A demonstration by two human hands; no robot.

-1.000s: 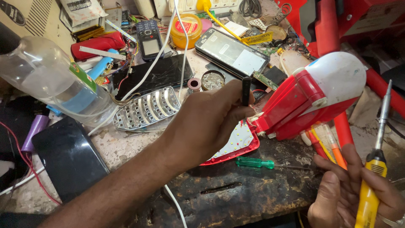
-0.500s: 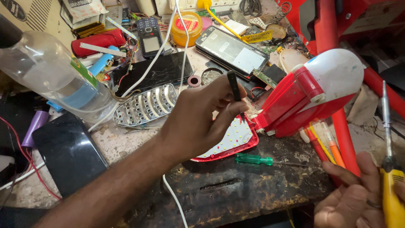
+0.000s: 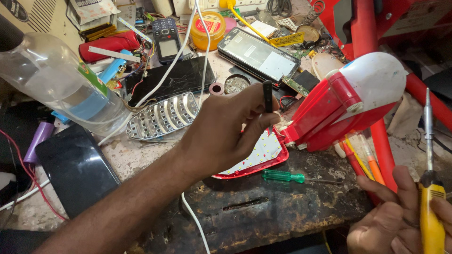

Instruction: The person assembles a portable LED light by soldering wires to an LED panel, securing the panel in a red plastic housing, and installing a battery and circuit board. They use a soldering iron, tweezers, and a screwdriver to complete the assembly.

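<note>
Raised slightly, left hand (image 3: 221,136) pinches black stick (image 3: 267,96); right hand (image 3: 400,221) clasps yellow screwdriver (image 3: 431,211) at frame edge.

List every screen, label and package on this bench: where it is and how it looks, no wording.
Keypad phone: top centre, dark, small grey screen.
Phone screen: behind the left hand, rectangular, pale grey, dark frame.
Black panel: lower left, glossy, blank.
Bottle label: on the clear bottle at left, green strip.
Round tin: top centre, yellow, red label.
Yellow tag: beyond the phone screen.
</note>
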